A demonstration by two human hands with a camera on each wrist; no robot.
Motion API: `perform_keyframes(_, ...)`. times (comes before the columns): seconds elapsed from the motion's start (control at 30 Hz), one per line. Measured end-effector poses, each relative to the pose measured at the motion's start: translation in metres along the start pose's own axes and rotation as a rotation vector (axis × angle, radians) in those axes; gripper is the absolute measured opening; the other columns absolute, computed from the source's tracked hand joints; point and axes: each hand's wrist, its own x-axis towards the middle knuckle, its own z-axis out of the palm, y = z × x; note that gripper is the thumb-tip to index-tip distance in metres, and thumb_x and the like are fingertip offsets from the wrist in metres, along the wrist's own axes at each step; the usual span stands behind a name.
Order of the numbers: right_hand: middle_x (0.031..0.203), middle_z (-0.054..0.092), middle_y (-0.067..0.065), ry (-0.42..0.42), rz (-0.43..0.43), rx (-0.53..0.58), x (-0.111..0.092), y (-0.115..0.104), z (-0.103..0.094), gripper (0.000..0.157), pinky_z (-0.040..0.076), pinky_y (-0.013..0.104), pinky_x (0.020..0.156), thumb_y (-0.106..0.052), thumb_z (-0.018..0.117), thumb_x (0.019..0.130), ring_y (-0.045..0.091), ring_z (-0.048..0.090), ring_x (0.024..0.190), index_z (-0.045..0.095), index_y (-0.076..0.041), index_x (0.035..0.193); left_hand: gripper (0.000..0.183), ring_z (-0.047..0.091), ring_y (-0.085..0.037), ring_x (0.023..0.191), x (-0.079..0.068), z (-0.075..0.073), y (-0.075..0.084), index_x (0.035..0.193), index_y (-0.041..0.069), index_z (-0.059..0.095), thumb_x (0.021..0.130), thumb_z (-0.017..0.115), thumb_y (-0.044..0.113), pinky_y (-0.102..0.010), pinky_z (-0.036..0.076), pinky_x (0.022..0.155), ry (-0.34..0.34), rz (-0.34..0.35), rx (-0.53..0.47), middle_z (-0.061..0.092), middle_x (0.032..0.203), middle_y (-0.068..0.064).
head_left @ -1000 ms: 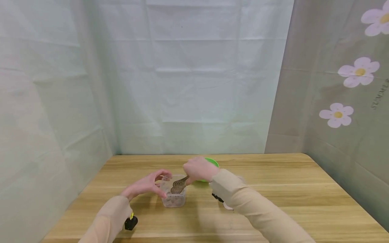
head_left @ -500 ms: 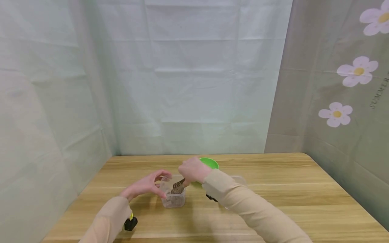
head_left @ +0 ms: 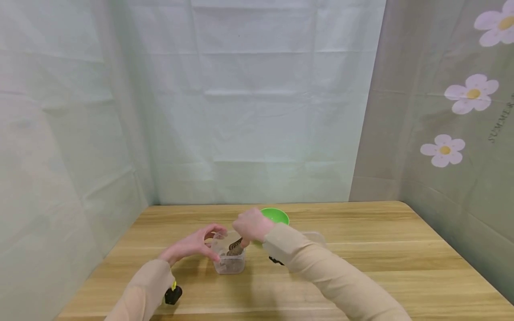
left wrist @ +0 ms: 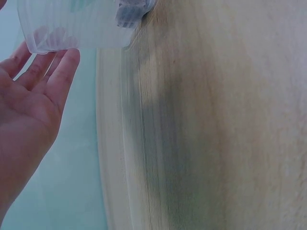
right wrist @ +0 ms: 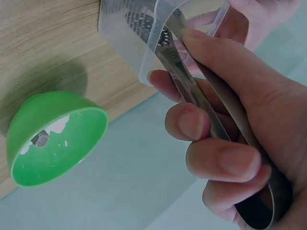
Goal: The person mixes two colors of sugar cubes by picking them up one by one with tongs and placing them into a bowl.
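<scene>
In the head view my left hand (head_left: 196,243) curves round the left side of a clear plastic container (head_left: 230,267), thumb at the near rim and fingers at the far side. Several greyish chunks (left wrist: 130,14) lie inside it, partly blurred by the plastic. My right hand (head_left: 250,224) grips metal tongs (right wrist: 194,93), their perforated heads down inside the container. The right wrist view shows the thumb and fingers wrapped along both arms of the tongs. To the right behind the container stands a green bowl (right wrist: 48,108) with a small dark grey piece and something white in it.
A clear flat plastic piece (head_left: 315,237) lies partly hidden behind my right sleeve (head_left: 313,267). The wooden table (head_left: 369,254) meets pale hanging sheets (head_left: 257,111) at its back and sides. A small black device (head_left: 173,295) is strapped at my left wrist.
My right hand has moved slightly left with the tongs, whose heads stay inside the container. More of the green bowl now shows. The left hand and container stay in place.
</scene>
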Motion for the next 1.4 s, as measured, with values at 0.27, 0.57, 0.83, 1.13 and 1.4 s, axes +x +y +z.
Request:
perform_keyframes(0.27,0.062,0.052,-0.008,0.001,-0.002,0.028,0.001,0.002,-0.001,0.029,0.042,0.019,0.049,-0.041,0.075,0.070,0.006,0.047,0.055,0.063,-0.016,0.078,0.073,0.032,-0.035,0.119,0.001,-0.001,0.001,0.130,-0.001,0.035,0.071,0.076,0.009,-0.049,0.031,0.093,-0.002,0.004,-0.018,0.038,0.130,-0.014)
perform_keyframes(0.57,0.059,0.049,-0.009,0.036,-0.039,0.061,0.001,0.008,0.002,0.031,0.040,0.020,0.047,-0.042,0.074,0.071,0.006,0.043,0.052,0.057,-0.017,0.067,0.074,0.032,-0.035,0.120,0.000,-0.001,0.002,0.130,-0.003,0.034,0.071,0.077,0.009,-0.048,0.030,0.095,0.002,0.007,-0.011,0.038,0.129,-0.015)
perform_keyframes(0.83,0.051,0.039,-0.009,0.046,-0.068,0.222,-0.007,0.024,0.010,0.039,0.030,0.019,0.042,-0.038,0.071,0.076,0.005,0.030,0.046,0.046,-0.017,0.055,0.074,0.031,-0.035,0.120,0.001,0.000,0.003,0.131,0.000,0.035,0.071,0.077,0.009,-0.050,0.031,0.093,0.002,-0.002,-0.004,0.038,0.130,-0.014)
perform_keyframes(1.13,0.045,0.027,-0.011,0.162,-0.165,0.496,-0.026,0.051,0.017,0.044,0.019,0.018,0.039,-0.032,0.068,0.081,0.004,0.021,0.042,0.044,-0.018,0.046,0.075,0.031,-0.036,0.120,0.000,0.002,0.004,0.130,0.000,0.036,0.069,0.078,0.010,-0.051,0.030,0.093,0.019,-0.004,0.008,0.037,0.130,-0.014)
perform_keyframes(1.4,0.045,0.015,-0.011,0.249,-0.247,0.644,-0.039,0.073,0.029,0.051,0.014,0.019,0.042,-0.031,0.064,0.084,0.004,0.011,0.042,0.030,-0.018,0.049,0.075,0.031,-0.036,0.120,0.000,0.002,0.002,0.131,0.000,0.036,0.069,0.078,0.010,-0.050,0.031,0.094,0.023,-0.004,0.016,0.037,0.131,-0.015)
